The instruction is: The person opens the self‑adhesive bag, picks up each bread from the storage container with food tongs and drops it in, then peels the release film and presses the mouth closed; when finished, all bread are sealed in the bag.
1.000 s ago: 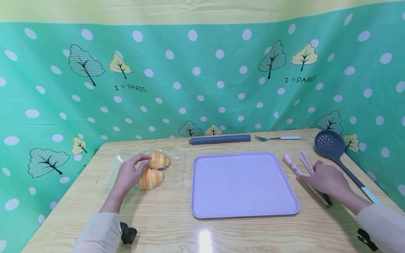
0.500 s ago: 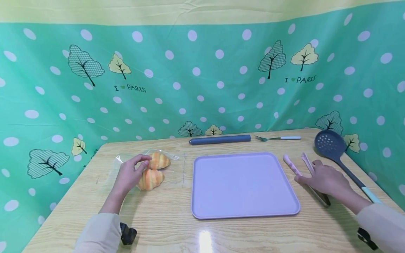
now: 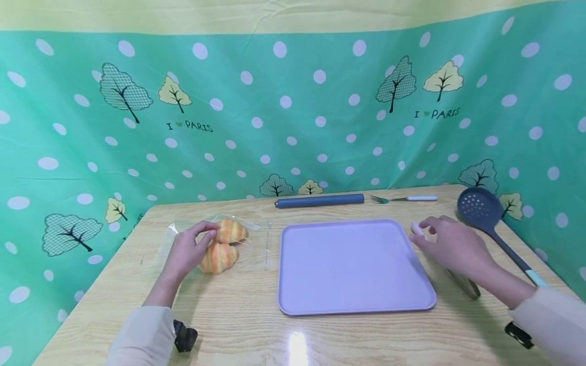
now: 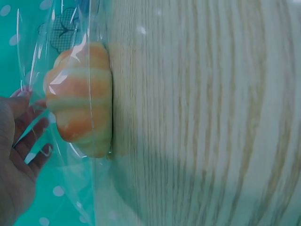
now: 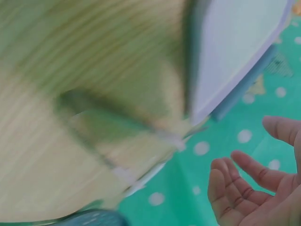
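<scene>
At the left of the table, a clear plastic bag (image 3: pixel 257 251) holds two striped croissants (image 3: pixel 220 258). My left hand (image 3: pixel 189 246) pinches the bag between thumb and fingers, beside a croissant (image 4: pixel 84 99) in the left wrist view. On the right, my right hand (image 3: pixel 458 249) hovers over a pair of tongs (image 3: pixel 464 285) with pink ends, hiding much of them in the head view. The right wrist view shows the tongs (image 5: pixel 127 120) lying on the table, blurred, apart from my right hand (image 5: pixel 263 183). Its fingers are loosely bent and hold nothing.
A lilac tray (image 3: pixel 357 267) lies mid-table between the hands. Behind it are a dark blue rod (image 3: pixel 319 201) and a fork (image 3: pixel 421 198) with a pale handle. A dark slotted skimmer (image 3: pixel 478 206) lies at the right edge. A green polka-dot curtain (image 3: pixel 293 132) hangs behind.
My right hand has let go of the tongs and risen slightly up and away toward the far side. The tongs stay on the table. My left hand keeps its place at the bag.
</scene>
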Motion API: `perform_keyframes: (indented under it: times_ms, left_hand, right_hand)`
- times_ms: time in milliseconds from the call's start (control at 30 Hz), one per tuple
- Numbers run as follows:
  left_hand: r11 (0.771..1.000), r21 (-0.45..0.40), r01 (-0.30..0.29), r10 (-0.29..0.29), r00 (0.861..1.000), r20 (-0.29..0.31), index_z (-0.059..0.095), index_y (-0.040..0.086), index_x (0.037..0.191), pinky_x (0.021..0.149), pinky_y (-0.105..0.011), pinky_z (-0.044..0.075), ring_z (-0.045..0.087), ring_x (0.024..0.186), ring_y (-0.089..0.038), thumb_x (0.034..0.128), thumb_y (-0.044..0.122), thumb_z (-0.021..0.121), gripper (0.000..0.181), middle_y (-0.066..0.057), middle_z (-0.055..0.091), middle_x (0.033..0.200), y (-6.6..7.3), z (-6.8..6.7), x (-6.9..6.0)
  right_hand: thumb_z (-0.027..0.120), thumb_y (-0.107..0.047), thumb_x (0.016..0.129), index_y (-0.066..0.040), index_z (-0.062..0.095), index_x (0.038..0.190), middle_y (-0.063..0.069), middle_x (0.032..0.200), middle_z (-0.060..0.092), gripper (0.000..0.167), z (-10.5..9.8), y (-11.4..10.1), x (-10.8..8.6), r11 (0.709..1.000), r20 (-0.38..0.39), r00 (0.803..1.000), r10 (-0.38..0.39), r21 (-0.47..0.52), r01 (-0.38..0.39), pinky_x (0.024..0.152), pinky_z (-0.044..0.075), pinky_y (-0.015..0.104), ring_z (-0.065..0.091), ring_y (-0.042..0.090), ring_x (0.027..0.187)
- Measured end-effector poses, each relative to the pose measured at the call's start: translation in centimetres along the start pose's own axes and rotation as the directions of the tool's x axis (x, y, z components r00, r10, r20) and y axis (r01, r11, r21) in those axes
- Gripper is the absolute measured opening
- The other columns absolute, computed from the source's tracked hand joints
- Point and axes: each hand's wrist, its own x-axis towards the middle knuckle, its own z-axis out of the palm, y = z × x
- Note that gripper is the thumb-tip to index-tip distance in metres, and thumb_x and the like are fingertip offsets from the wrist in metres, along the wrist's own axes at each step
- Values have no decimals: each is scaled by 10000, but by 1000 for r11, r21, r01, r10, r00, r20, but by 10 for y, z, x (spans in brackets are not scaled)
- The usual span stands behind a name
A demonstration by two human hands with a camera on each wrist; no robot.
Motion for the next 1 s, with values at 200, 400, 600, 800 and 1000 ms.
perform_keyframes:
  times_ms: [200,400,600,800,1000]
  left_hand:
    - [1000,1,-15,15,1000,4,681,8,1203,1039,-610,433,562,1264,-445,1045,97,575,211,-220,680,1254,-2,-3,1]
    - [1000,-6,-8,8,1000,11,679,8,1211,1059,-608,420,556,1273,-441,1042,92,575,215,-218,680,1256,-4,-3,2]
    - [1000,-8,3,-2,1000,20,671,2,1228,1074,-611,406,538,1291,-447,1039,80,572,228,-227,672,1265,-4,-4,2]
    - [1000,-12,-1,1,1000,27,671,0,1225,1074,-603,412,542,1288,-441,1035,75,575,226,-226,677,1255,-4,-3,2]
    - [999,-35,-19,20,1000,14,680,-9,1207,1073,-598,413,560,1266,-442,1029,68,588,214,-229,685,1234,-4,-2,2]
  right_hand:
    - [708,-372,956,12,698,1184,205,1035,706,447,4,-43,8,994,-34,995,-90,53,92,748,529,570,672,317,847]
    - [711,-330,961,5,684,1211,157,1008,711,419,16,-82,18,979,-48,985,-163,120,168,683,563,439,674,289,865]
    - [717,-333,960,-31,693,1216,99,978,712,397,28,-121,26,954,-31,973,-230,189,232,672,551,363,671,243,856]
    - [737,-339,948,-65,698,1227,40,943,708,393,42,-155,33,931,23,966,-257,274,241,671,529,313,641,175,827]
    - [771,-297,925,-68,704,1203,-52,838,671,366,58,-185,41,882,68,948,-311,392,261,664,512,269,592,82,741]
